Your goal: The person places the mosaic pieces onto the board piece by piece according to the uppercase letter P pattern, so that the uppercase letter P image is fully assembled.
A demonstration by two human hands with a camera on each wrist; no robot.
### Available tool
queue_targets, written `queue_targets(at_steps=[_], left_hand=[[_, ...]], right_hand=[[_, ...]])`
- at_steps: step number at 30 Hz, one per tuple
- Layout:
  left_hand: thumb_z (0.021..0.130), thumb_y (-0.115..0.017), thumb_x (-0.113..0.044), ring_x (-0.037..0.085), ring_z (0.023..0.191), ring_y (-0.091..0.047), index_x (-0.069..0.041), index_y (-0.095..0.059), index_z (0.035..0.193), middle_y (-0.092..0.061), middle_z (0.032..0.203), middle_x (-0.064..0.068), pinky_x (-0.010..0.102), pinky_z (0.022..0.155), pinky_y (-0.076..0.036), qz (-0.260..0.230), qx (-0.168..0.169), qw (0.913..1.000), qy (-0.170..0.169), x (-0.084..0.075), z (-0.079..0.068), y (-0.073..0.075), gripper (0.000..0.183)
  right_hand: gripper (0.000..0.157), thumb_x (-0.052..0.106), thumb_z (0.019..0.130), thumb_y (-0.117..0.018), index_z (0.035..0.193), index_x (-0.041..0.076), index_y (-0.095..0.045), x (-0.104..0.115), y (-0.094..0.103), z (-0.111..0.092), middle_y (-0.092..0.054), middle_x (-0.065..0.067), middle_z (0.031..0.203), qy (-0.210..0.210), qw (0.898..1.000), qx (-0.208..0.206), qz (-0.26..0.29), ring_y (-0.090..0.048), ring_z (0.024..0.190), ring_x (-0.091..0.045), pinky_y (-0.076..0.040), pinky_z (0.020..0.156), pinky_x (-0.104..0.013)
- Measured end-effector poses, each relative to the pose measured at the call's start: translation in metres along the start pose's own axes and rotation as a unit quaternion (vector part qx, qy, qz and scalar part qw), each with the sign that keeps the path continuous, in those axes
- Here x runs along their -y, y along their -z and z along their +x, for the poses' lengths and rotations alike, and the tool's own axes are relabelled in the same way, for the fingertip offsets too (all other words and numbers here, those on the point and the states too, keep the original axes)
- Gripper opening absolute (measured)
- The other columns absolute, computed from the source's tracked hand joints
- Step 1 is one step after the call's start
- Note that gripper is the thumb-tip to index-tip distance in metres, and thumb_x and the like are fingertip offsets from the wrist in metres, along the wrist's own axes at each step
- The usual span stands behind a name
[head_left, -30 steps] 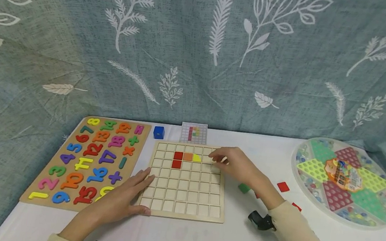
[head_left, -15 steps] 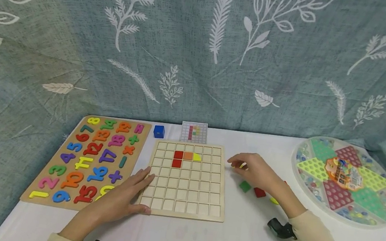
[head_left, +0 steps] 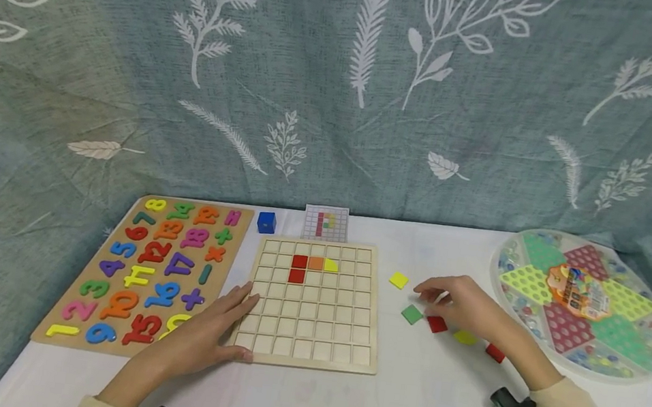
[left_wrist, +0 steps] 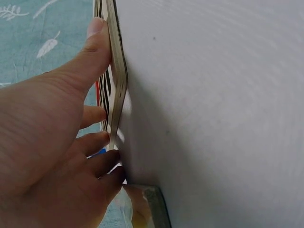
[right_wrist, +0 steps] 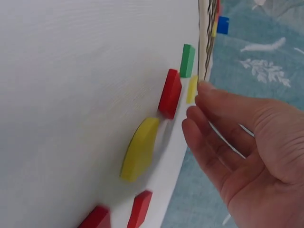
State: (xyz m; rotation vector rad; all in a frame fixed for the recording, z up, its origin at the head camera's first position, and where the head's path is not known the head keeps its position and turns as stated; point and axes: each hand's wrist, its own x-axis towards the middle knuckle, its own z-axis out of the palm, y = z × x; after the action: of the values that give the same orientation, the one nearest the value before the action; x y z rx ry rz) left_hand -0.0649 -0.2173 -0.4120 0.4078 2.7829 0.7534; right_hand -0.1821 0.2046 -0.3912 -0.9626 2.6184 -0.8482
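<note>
My left hand (head_left: 217, 327) rests on the left edge of the wooden grid board (head_left: 309, 328), thumb at the near corner and fingers extended along the side. On the board lie two red square tiles (head_left: 298, 268), an orange tile (head_left: 315, 264) and a yellow rounded tile (head_left: 331, 266). My right hand (head_left: 461, 305) hovers over loose tiles right of the board, fingers loosely bent with nothing between them. Around it lie a yellow square tile (head_left: 398, 280), a green tile (head_left: 412, 314), a red tile (head_left: 436, 325) and a yellow curved tile (right_wrist: 140, 149). More red (head_left: 494, 353) shows by the wrist.
A printed pattern card (head_left: 326, 223) and a blue cube (head_left: 266, 222) stand behind the board. To the left lies a number puzzle board (head_left: 108, 257), partly under the left forearm. A round marble game board (head_left: 584, 306) is at the right, and a patterned curtain (head_left: 340, 95) closes off the back.
My right hand has moved right from the board's upper right side to the loose tiles, leaving the yellow square tile in sight on the table. My left hand has stayed on the board.
</note>
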Motion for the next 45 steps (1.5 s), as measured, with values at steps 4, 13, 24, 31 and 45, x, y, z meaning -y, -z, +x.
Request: queue_targets(at_steps=[4, 13, 24, 31, 45], left_hand=[[0.08, -0.072, -0.054, 0.041, 0.147, -0.016, -0.007, -0.035, 0.152, -0.019, 0.162, 0.014, 0.059, 0.113, -0.026, -0.001, -0.004, 1.0, -0.001, 0.001, -0.002, 0.001, 0.094], [0.08, -0.072, -0.055, 0.04, 0.148, -0.014, -0.009, -0.034, 0.153, -0.017, 0.163, 0.012, 0.059, 0.114, -0.024, -0.012, 0.001, 0.9999, 0.004, 0.001, -0.001, 0.001, 0.094], [0.079, -0.073, -0.053, 0.04, 0.147, -0.015, -0.008, -0.035, 0.152, -0.019, 0.162, 0.013, 0.058, 0.114, -0.025, -0.011, 0.0, 0.9999, 0.001, 0.002, -0.001, 0.0, 0.094], [0.079, -0.073, -0.054, 0.039, 0.147, -0.015, -0.008, -0.035, 0.152, -0.019, 0.162, 0.012, 0.058, 0.114, -0.025, -0.012, 0.0, 0.9999, 0.003, 0.001, -0.001, -0.001, 0.094], [0.079, -0.074, -0.053, 0.039, 0.147, -0.015, -0.008, -0.035, 0.152, -0.019, 0.162, 0.012, 0.058, 0.114, -0.025, -0.005, 0.0, 1.0, 0.007, 0.0, 0.0, 0.001, 0.094]], right_hand=[[0.034, 0.008, 0.085, -0.076, 0.118, 0.004, -0.069, -0.002, 0.001, -0.008, -0.071, -0.002, 0.107, -0.024, 0.999, 0.019, 0.017, -0.066, 0.098, -0.02, -0.056, 0.082, -0.032], [0.036, 0.005, 0.081, -0.079, 0.115, 0.002, -0.07, -0.007, -0.007, -0.021, -0.071, -0.002, 0.107, 0.002, 1.0, 0.0, -0.01, -0.065, 0.095, -0.017, -0.056, 0.083, -0.033], [0.037, 0.001, 0.076, -0.081, 0.112, 0.001, -0.071, -0.003, -0.009, -0.018, -0.067, 0.002, 0.094, 0.006, 0.999, -0.019, -0.041, -0.061, 0.085, -0.013, -0.056, 0.075, -0.031], [0.037, -0.002, 0.076, -0.08, 0.112, -0.001, -0.07, -0.001, -0.009, -0.02, -0.067, -0.001, 0.095, -0.002, 0.999, -0.031, -0.034, -0.062, 0.087, -0.016, -0.057, 0.075, -0.032], [0.024, -0.004, 0.086, -0.07, 0.111, -0.001, -0.071, 0.0, -0.003, -0.015, -0.072, -0.005, 0.097, -0.009, 0.998, -0.054, -0.028, -0.067, 0.087, -0.018, -0.059, 0.073, -0.031]])
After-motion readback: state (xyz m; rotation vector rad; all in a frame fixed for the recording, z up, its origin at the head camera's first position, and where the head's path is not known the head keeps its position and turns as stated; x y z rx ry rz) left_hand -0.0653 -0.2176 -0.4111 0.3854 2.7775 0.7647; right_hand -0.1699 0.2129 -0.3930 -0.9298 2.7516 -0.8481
